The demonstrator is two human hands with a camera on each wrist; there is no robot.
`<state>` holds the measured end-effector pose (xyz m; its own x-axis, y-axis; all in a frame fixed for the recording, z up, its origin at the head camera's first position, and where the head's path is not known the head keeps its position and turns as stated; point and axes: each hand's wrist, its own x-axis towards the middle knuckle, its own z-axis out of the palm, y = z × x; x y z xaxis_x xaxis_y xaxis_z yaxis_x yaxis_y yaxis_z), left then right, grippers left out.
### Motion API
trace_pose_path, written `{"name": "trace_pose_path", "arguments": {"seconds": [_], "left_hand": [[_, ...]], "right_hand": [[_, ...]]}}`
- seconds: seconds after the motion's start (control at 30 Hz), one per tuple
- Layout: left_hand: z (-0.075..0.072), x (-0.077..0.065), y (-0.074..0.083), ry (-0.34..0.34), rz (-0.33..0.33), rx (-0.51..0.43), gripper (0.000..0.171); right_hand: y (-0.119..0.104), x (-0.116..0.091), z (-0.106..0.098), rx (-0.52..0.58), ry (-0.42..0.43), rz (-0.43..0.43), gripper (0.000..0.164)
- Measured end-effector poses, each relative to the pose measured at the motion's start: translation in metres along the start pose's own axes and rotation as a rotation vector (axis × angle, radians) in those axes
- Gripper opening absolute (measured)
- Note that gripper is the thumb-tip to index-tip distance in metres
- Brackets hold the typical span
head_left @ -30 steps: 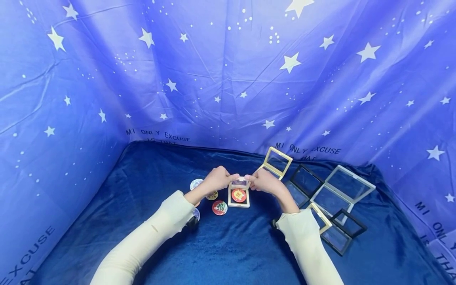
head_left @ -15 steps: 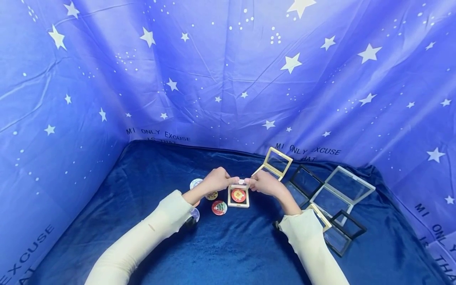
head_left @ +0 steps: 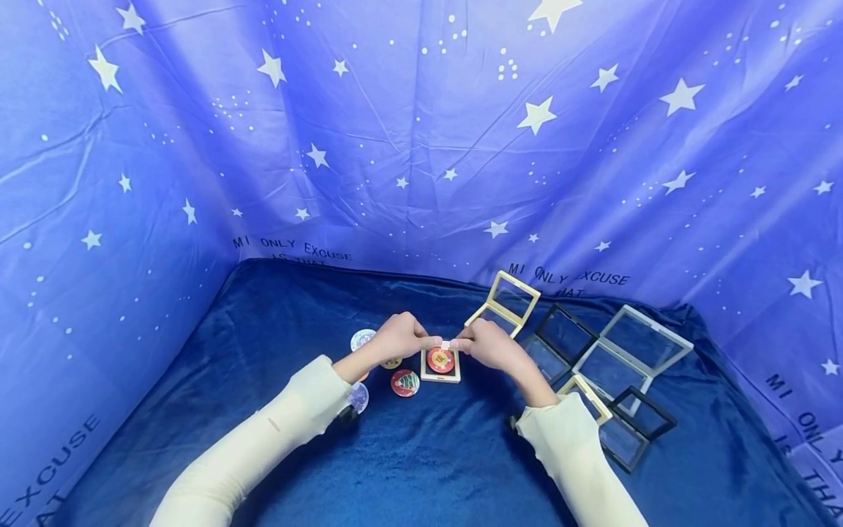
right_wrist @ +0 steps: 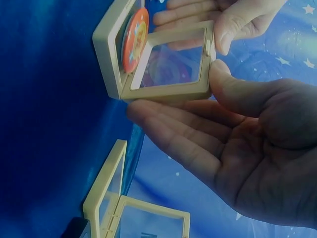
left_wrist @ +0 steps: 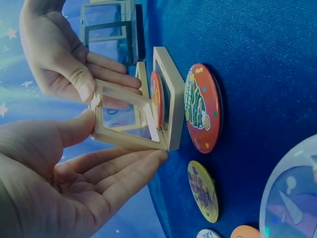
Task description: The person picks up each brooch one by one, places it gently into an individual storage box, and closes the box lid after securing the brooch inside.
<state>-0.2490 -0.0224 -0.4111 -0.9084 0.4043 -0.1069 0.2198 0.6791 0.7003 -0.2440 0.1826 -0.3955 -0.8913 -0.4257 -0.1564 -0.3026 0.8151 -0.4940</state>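
Note:
A small cream hinged display case lies on the blue cloth, its clear-windowed lid tilted partway over the base. A red round badge with a gold centre sits in the base. My left hand holds the lid on one side, thumb on its free edge and fingers stretched along the side near the hinge. On the other side my right hand holds it the same way, its fingers below the frame in the right wrist view. Both thumbs meet close to the lid's catch.
Left of the case lie a red Christmas-tree badge, a yellow badge and a purple badge. To the right stand several open cases: cream, black, white and a smaller black one. A starry curtain hangs behind.
Both hands have brought the lid's free edge down and towards me, so it leans lower over the red badge. The base and the other badges stay where they were.

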Motion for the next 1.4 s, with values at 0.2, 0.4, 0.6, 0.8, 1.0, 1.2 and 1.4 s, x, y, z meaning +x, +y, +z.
{"name": "trace_pose_path", "arguments": {"seconds": [0.2, 0.4, 0.6, 0.8, 1.0, 1.2, 1.4], "left_hand": [[0.001, -0.001, -0.002, 0.028, 0.076, 0.099, 0.027], [0.007, -0.002, -0.004, 0.046, 0.165, 0.156, 0.025], [0.014, -0.005, -0.006, 0.074, 0.239, 0.218, 0.053], [0.023, -0.009, -0.004, 0.102, 0.230, 0.278, 0.040], [0.027, -0.011, -0.003, 0.120, 0.209, 0.326, 0.029], [0.026, -0.014, -0.004, 0.110, 0.220, 0.339, 0.018], [0.026, -0.015, -0.006, 0.108, 0.242, 0.367, 0.020]], "right_hand": [[-0.003, -0.001, 0.007, -0.049, 0.053, -0.004, 0.022], [-0.006, -0.006, 0.016, -0.071, 0.126, 0.009, 0.016], [-0.010, -0.010, 0.024, -0.065, 0.152, 0.030, 0.031], [-0.012, -0.010, 0.035, -0.111, 0.199, 0.028, 0.030], [-0.012, -0.010, 0.038, -0.125, 0.226, 0.039, 0.023], [-0.012, -0.011, 0.037, -0.123, 0.230, 0.021, 0.026], [-0.013, -0.012, 0.038, -0.107, 0.224, 0.044, 0.027]]}}
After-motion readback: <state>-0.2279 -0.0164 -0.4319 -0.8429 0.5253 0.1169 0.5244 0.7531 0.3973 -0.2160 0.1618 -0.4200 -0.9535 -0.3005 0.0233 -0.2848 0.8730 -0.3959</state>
